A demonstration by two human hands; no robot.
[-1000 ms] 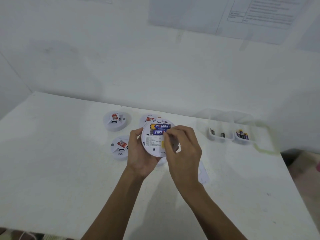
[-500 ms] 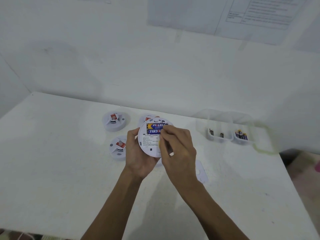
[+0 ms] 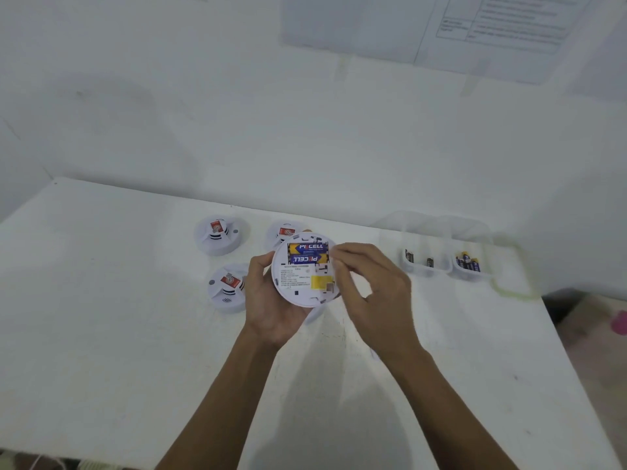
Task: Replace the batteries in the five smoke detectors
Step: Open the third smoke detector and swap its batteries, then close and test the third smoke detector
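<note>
The left hand (image 3: 268, 300) is gripping the smoke detector (image 3: 302, 283) by its rim, holding it above the table (image 3: 101, 334) with two batteries (image 3: 308, 252) lying in its open back. Seating them seems nearly done, so closing the back is likely coming next. The right hand (image 3: 376, 296), which was covering the detector's back a second ago, is now curling at its right rim. Whether it is pinching anything is unclear.

White table (image 3: 101, 334) against white wall (image 3: 203, 113); taped paper sheets (image 3: 373, 25).

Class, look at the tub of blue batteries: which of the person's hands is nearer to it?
Right. The right hand is left of the tub; the left hand grips the smoke detector, farther left.
</note>
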